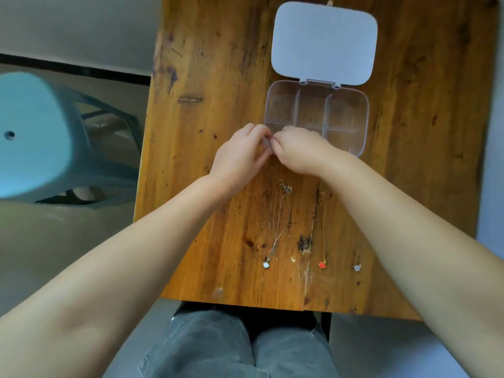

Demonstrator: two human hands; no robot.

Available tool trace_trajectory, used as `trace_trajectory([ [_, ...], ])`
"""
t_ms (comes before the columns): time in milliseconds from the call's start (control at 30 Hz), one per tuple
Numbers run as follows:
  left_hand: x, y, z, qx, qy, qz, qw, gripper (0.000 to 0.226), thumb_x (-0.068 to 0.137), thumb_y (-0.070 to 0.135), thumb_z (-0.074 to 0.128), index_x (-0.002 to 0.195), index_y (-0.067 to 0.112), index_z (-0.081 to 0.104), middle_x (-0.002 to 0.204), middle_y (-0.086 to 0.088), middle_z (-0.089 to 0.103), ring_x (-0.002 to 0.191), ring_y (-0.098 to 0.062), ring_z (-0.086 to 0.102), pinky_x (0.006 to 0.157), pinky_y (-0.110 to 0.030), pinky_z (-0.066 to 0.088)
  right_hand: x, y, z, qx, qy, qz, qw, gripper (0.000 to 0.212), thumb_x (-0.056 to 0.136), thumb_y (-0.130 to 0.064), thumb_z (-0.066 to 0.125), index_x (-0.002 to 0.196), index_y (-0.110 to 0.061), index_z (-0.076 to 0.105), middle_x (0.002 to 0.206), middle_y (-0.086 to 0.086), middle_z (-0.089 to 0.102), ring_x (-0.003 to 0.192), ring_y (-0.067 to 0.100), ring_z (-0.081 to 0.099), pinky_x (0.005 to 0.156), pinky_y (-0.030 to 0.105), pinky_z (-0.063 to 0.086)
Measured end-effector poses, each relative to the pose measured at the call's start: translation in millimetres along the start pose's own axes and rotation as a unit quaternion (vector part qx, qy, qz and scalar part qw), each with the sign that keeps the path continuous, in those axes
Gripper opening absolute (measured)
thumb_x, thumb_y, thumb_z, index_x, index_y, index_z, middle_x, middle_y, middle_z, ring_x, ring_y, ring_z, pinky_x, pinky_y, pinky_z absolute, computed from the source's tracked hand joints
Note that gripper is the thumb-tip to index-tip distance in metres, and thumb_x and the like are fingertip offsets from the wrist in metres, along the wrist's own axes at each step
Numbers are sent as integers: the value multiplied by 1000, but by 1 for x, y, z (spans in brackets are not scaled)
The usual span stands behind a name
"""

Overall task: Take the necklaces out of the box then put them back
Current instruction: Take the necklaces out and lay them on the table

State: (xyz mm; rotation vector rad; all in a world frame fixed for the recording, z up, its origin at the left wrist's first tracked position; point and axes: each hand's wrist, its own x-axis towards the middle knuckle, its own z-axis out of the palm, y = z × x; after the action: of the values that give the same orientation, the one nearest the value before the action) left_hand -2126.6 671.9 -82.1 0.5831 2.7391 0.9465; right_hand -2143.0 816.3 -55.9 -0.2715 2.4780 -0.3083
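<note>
A clear plastic box [317, 115] with six compartments sits open on the worn, brown wooden table [218, 77], its pale opaque lid [324, 42] folded back flat behind it on the hinge. The compartments that show look bare, though the near left one is hidden by the hands.

Both hands meet at the box's near left corner. The left hand [240, 156] and the right hand [300, 151] have their fingertips pinched together, touching one another, around something small and pale; it is too small and hidden to tell what it is.

Nearer the person, between the forearms, the necklaces lie stretched out on the table. A thin silver chain with a small white pendant [266, 264] lies on the left, its clasp end bunched up just below the hands. Beside it a gold chain with a red heart pendant [322, 265] runs along a dark crack in the wood. Further right a fine chain with a small silvery pendant [357, 267] is partly covered by the right forearm. A tiny gold-coloured piece [293, 258] lies between the white and red pendants.

Grey jeans [231, 347] show below the table edge, and a light blue plastic stool [32, 135] stands on the floor at the left.
</note>
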Motion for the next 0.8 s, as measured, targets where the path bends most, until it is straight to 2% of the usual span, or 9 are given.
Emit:
trace_trajectory([
  [100, 0, -1, 0, -8, -6, -1, 1000, 19, 89, 22, 57, 106, 14, 53, 99, -5, 58, 89, -17, 54, 65, -28, 45, 0, 6, -10, 51, -24, -20, 998, 27, 98, -28, 39, 107, -14, 61, 93, 2, 54, 88, 21, 54, 74, 34, 41],
  [233, 2, 2, -2, 30, -19, -5, 999, 21, 89, 24, 58, 106, 13, 52, 102, -7, 57, 92, -21, 54, 69, -31, 47, -8, 15, -15, 135, 22, -20, 990, 20, 92, -16, 55, 108, -20, 65, 97, -6, 57, 88, 11, 55, 74, 23, 41],
  [333, 2, 11, -4, 65, -10, -6, 998, 35, 88, 26, 59, 119, 11, 53, 121, -14, 53, 110, -29, 50, 87, -41, 44, -24, 19, -17, 187, 91, -15, 978, 19, 91, -16, 55, 107, -19, 66, 97, -6, 61, 88, 8, 56, 72, 16, 42],
  [433, 8, 34, -7, 26, -42, 38, 998, 38, 90, 32, 56, 125, 19, 53, 145, -10, 39, 137, -26, 29, 112, -49, 18, -56, 25, -25, 314, 142, -5, 939, 16, 91, -19, 59, 104, -19, 67, 93, -5, 65, 87, 6, 62, 72, 14, 52],
  [533, 17, 66, -2, -31, -93, 60, 993, 20, 93, 27, 53, 105, 17, 65, 127, -6, 58, 127, -19, 43, 115, -50, 6, -96, 43, -30, 413, 185, 7, 892, 10, 92, -16, 59, 98, -14, 68, 89, 0, 67, 79, 9, 66, 69, 18, 57],
  [600, 22, 89, 5, -83, -124, 47, 988, 19, 95, 26, 50, 92, 15, 65, 96, -3, 68, 95, -15, 58, 109, -43, 26, -127, 68, -28, 432, 211, 38, 876, 9, 93, -16, 57, 97, -14, 65, 88, 1, 67, 78, 10, 68, 67, 20, 58],
  [667, 26, 102, 10, -121, -150, 41, 980, 23, 95, 27, 50, 83, 14, 64, 80, 1, 66, 74, -8, 56, 80, -25, 44, -150, 91, -21, 464, 204, 71, 859, 8, 95, -16, 54, 94, -17, 62, 89, 3, 67, 81, 12, 71, 65, 24, 60],
  [733, 30, 119, 22, -133, -195, 53, 970, 25, 94, 27, 51, 74, 17, 63, 69, 8, 61, 59, 4, 51, 54, -8, 37, -178, 119, -6, 489, 190, 116, 843, 12, 96, -16, 52, 89, -23, 59, 89, 6, 68, 80, 16, 73, 65, 30, 60],
  [800, 36, 139, 37, -120, -244, 74, 959, 28, 94, 26, 51, 67, 23, 59, 64, 12, 57, 52, 9, 48, 49, -5, 35, -205, 144, 17, 518, 187, 154, 820, 15, 96, -16, 52, 86, -26, 58, 86, 6, 68, 77, 20, 72, 66, 35, 58],
])
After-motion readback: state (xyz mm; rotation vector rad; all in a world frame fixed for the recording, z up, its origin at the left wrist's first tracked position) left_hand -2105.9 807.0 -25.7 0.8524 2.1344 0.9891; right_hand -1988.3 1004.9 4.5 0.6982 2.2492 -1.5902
